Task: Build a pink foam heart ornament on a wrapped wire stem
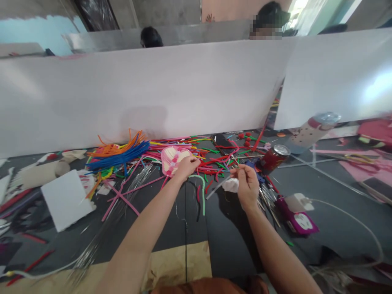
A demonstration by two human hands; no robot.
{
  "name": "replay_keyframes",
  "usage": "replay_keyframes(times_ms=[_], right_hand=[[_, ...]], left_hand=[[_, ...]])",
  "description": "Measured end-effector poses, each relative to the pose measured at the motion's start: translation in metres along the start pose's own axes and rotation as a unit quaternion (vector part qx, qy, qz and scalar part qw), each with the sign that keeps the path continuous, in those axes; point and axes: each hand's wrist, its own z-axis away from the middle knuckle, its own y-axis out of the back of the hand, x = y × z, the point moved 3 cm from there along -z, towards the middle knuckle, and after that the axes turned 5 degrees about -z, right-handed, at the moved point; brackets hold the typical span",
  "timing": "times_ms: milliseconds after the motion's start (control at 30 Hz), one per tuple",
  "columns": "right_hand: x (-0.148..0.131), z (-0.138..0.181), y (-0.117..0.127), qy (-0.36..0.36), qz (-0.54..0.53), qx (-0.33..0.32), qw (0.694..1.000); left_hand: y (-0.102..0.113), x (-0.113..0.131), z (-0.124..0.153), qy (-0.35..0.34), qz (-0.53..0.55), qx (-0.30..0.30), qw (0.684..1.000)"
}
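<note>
A: Your left arm stretches forward across the bench (223,255), your left hand (185,167) bent inward at the wrist, fingers bunched. Is that grip holding anything?

B: I can't tell; your fingertips are hidden. The pink-and-cream piece (172,161) lies just left of that hand, and the pale green pipe cleaner (202,196) near it on your right.

A: Your right hand (248,185) is raised, thumb and fingers pinched together, beside the white wad (230,185). What that grip has is too small for me to tell.

B: Beyond it you have a red can (274,159) and a spotted bottle (310,132); I can't make out their contents.

A: The print on your can is too blurred to read.
</note>
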Motion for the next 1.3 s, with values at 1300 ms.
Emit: replay_keyframes(times_ms=[1300], right_hand=[[-0.015,0.057,-0.063,-0.185,-0.019,-0.349,0.919]], left_hand=[[0.051,0.007,0.102,-0.048,0.183,0.016,0.982]])
